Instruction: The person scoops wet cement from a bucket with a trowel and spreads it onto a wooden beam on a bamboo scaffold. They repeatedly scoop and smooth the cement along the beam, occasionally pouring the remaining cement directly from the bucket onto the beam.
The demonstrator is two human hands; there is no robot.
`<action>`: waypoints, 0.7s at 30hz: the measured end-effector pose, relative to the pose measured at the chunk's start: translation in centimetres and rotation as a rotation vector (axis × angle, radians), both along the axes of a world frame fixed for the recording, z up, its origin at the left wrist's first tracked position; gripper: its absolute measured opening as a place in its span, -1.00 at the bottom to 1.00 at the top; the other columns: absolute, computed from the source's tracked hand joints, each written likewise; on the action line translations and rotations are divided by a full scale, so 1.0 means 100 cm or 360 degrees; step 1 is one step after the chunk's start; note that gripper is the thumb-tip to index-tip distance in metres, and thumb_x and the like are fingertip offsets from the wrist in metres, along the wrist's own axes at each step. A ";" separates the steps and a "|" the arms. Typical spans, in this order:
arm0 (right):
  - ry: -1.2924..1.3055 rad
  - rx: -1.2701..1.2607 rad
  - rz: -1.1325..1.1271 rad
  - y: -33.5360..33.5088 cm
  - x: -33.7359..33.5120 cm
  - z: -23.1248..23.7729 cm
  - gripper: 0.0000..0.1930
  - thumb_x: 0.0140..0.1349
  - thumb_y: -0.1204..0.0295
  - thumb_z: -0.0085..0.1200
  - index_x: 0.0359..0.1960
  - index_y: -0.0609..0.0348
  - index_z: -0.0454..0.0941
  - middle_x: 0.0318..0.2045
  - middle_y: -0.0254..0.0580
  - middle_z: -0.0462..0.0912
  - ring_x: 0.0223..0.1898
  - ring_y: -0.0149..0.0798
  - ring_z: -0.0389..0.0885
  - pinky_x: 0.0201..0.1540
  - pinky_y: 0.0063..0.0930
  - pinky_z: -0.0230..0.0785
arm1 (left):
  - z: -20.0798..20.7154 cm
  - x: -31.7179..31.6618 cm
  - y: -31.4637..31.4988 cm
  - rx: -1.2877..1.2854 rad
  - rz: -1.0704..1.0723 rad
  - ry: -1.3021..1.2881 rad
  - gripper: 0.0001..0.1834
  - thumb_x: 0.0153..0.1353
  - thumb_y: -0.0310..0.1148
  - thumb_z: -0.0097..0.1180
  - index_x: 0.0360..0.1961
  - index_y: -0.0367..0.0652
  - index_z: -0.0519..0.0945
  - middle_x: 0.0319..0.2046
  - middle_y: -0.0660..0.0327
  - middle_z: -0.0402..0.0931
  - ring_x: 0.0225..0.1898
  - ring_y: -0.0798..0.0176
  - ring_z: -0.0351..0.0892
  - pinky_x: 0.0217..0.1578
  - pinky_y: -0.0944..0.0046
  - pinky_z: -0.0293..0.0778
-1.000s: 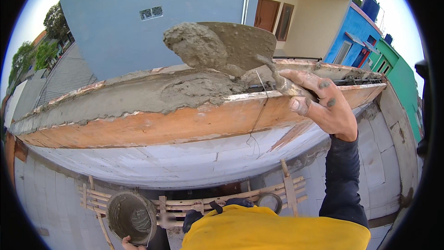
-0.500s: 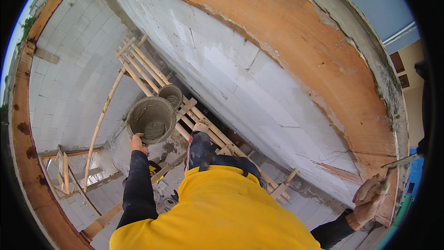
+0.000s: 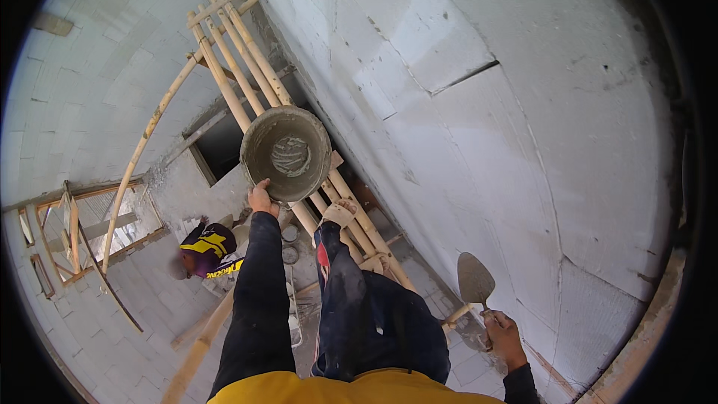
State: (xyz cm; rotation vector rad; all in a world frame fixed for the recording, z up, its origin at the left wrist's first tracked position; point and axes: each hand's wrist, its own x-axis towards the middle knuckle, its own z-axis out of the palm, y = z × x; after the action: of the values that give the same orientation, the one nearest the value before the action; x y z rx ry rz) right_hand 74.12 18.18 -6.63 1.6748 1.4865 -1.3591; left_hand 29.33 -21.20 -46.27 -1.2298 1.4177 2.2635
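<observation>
My left hand (image 3: pixel 260 197) grips the rim of a round grey bucket (image 3: pixel 286 154) that rests on the bamboo scaffold poles (image 3: pixel 247 60); a little wet mortar lies in its bottom. My right hand (image 3: pixel 503 334) is low at my side and holds a pointed trowel (image 3: pixel 475 281) by its handle, blade up and bare of mortar, close to the white block wall (image 3: pixel 479 112). My leg and sandalled foot (image 3: pixel 338 215) stand on the poles just below the bucket.
Far below, a person in a dark cap and shirt (image 3: pixel 203 248) stands on the ground by the scaffold foot. A bamboo frame (image 3: pixel 82 228) leans at the lower left. The block wall runs close along my right side.
My view has swung down from the wall top to the scaffold. The trowel, loaded with mortar a second ago, now hangs bare by my side. My left hand stays on the bucket rim.
</observation>
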 end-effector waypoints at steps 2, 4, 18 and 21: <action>-0.0080 0.0051 -0.0003 0.004 0.005 -0.029 -0.70 0.51 0.19 0.06 0.00 0.17 0.60 -0.65 -0.37 0.50 -0.70 -0.48 0.39 -0.65 -0.51 0.25 | -0.046 -0.022 0.010 -0.0084 0.0026 0.0075 -0.64 0.17 -0.64 0.15 0.02 -0.29 0.46 -0.12 0.01 0.63 -0.16 -0.02 0.66 -0.06 0.01 0.64; -0.0196 0.0078 -0.0004 0.004 0.011 -0.049 -0.69 0.52 0.18 0.06 0.00 0.16 0.61 -0.67 -0.34 0.51 -0.73 -0.46 0.39 -0.67 -0.48 0.25 | -0.097 -0.036 0.005 -0.0303 -0.0111 -0.0002 -0.52 0.16 -0.64 0.18 0.14 -0.31 0.43 -0.07 -0.01 0.63 -0.13 -0.03 0.67 -0.02 0.04 0.64; -0.0301 -0.0111 -0.0131 -0.019 0.055 -0.050 -0.63 0.49 0.11 0.09 0.06 0.16 0.56 -0.60 -0.25 0.58 -0.68 -0.41 0.51 -0.62 -0.44 0.41 | -0.136 0.046 0.047 -0.1235 -0.1669 -0.0271 0.00 0.11 -0.16 0.29 0.48 -0.47 0.19 0.39 -0.36 0.31 0.44 -0.21 0.32 0.42 0.07 0.26; -0.0228 -0.0157 -0.0221 -0.029 0.085 -0.038 -0.63 0.47 0.13 0.09 0.04 0.18 0.55 -0.50 -0.23 0.64 -0.56 -0.36 0.61 -0.49 -0.39 0.50 | -0.049 0.076 0.118 -0.1109 -0.1938 -0.0164 -0.07 0.09 -0.22 0.38 0.42 -0.48 0.30 0.32 -0.32 0.42 0.34 -0.18 0.46 0.31 0.09 0.38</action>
State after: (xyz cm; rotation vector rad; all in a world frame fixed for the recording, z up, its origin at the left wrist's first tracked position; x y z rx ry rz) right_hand 82.63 15.29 -10.47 1.7999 1.2234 -1.3298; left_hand 36.97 -9.35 -51.20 -0.2971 2.1286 0.8992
